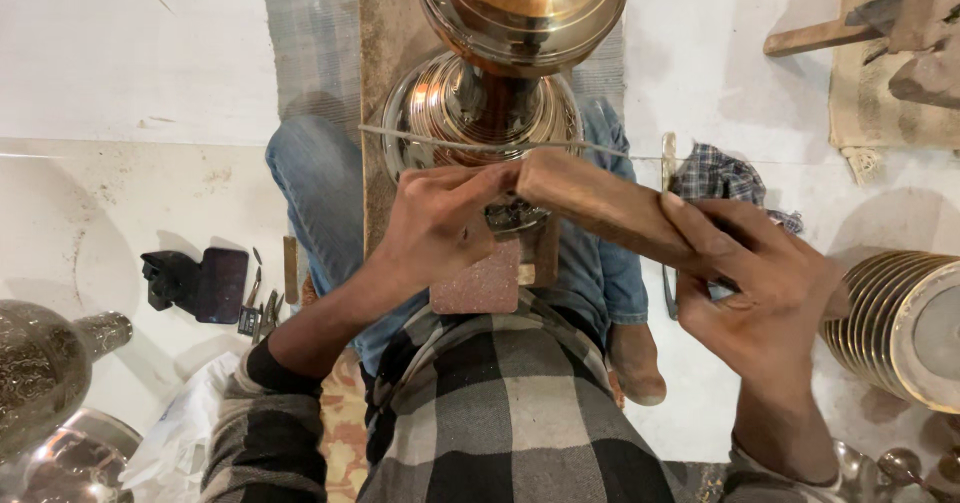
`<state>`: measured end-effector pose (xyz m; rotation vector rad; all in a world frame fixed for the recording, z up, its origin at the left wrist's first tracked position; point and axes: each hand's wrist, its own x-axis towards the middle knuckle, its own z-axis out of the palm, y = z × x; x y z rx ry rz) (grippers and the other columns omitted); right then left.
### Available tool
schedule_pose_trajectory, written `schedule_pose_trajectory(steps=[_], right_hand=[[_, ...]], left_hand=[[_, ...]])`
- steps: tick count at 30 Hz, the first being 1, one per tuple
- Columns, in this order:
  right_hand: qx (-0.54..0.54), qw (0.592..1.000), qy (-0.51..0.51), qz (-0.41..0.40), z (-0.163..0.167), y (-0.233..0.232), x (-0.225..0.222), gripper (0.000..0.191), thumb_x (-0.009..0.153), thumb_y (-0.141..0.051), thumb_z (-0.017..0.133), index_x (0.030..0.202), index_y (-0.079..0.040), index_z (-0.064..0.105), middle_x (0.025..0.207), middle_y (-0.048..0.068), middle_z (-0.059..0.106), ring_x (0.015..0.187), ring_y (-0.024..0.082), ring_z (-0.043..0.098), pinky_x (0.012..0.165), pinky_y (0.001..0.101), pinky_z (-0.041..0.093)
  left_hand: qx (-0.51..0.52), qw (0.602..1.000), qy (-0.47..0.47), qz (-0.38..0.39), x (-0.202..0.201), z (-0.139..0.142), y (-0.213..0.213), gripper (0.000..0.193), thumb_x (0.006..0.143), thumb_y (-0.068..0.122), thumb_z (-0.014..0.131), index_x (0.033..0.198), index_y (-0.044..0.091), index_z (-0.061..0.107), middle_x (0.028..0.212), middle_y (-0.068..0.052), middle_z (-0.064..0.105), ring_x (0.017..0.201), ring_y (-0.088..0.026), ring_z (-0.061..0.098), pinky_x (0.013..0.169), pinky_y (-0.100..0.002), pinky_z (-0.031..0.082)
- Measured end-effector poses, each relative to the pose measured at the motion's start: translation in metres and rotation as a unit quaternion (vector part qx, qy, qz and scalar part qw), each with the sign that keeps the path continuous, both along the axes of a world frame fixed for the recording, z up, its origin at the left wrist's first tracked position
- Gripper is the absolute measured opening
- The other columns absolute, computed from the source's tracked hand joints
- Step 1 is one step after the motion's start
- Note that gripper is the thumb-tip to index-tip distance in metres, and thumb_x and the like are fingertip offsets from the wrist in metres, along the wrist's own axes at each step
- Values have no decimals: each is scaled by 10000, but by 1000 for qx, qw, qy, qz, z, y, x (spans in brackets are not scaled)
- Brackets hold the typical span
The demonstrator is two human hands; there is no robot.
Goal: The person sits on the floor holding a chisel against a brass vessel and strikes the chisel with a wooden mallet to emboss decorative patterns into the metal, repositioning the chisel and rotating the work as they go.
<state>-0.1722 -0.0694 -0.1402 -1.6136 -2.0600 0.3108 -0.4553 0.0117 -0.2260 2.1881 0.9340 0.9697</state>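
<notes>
Over the lap, near a polished brass vase (500, 73): wooden block (600, 208), long axis slanting far-left to near-right, pinched at far-left end by left hand (440, 225), gripped at near-right end by right hand (765, 288).

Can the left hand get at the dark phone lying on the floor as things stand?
Probably not right away: the left hand is gripping one end of the long wooden block over the polished brass vessel. The phone lies unobstructed beside the left forearm, so letting go first would do.

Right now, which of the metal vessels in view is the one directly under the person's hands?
The tall polished brass vase on the board between the knees, under both hands. The dark engraved vessel lies far left; the ribbed brass piece sits far right.
</notes>
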Motion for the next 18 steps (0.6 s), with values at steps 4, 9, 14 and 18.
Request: schedule_pose_trajectory(steps=[4, 9, 14, 18], right_hand=[[31, 976, 203, -66, -31, -14, -4, 585, 754, 52, 697, 1336, 25, 637, 1077, 176, 693, 848, 198, 688, 681, 272, 538], [62, 958, 258, -112, -66, -41, -18, 479, 873, 106, 734, 1329, -34, 686, 1030, 127, 733, 833, 176, 739, 770, 285, 603], [111, 950, 268, -119, -96, -60, -29, 420, 771, 106, 692, 1184, 34, 683, 978, 142, 716, 719, 177, 715, 655, 301, 566], [109, 969, 163, -150, -113, -79, -40, 571, 752, 134, 659, 1321, 107, 615, 1055, 204, 660, 815, 270, 681, 696, 327, 539]], left_hand=[[48, 997, 8, -56, -3, -2, 10, 591, 736, -33, 724, 1307, 104, 650, 1100, -124, 779, 872, -233, 784, 710, -334, 660], [79, 988, 78, -105, -2, -1, 21, 633, 789, -63, 703, 1369, 180, 628, 1154, -75, 793, 861, -208, 776, 704, -310, 659], [75, 972, 149, -164, 1, 6, 30, 506, 864, 188, 804, 1342, 228, 644, 987, -59, 791, 745, -178, 744, 569, -287, 595], [15, 956, 204, -212, 6, 10, 38, 517, 875, 36, 751, 1348, 228, 671, 914, -45, 798, 626, -137, 710, 492, -273, 563]])
